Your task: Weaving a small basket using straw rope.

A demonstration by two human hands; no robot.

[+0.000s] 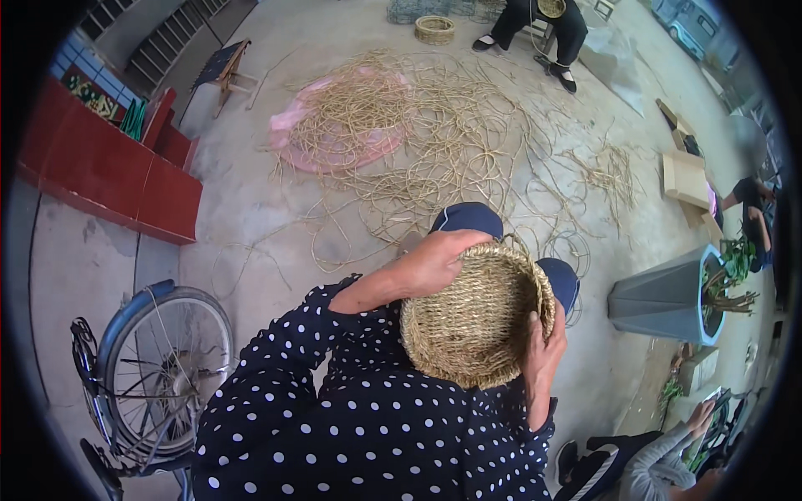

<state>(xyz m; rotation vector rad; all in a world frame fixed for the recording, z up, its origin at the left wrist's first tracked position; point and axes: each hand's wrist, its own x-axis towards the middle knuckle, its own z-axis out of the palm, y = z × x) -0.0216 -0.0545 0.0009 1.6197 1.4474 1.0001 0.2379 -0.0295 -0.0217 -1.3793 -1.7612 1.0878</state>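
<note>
A round basket [472, 313] woven from straw-coloured rope rests on my lap, its hollow turned up toward me. My left hand [439, 265] grips the rim at the far left, fingers wrapped over the edge and partly hidden. At the right side my right hand [543, 351] holds the wall, with the thumb inside and the fingers along the outside. A thin loop of rope stands off the far rim. Beyond my knees, a wide tangle of straw rope [459, 125] spreads over the floor, part of it heaped on a pink plastic sheet [288, 150].
To the left stand a bicycle [167, 367] and a red wooden piece [109, 159]. A grey planter [660, 292] with a plant is at right, near an open cardboard box [685, 177]. Ahead, a seated person [572, 29] holds a woven piece beside a round basket [434, 31]. Other people sit at right.
</note>
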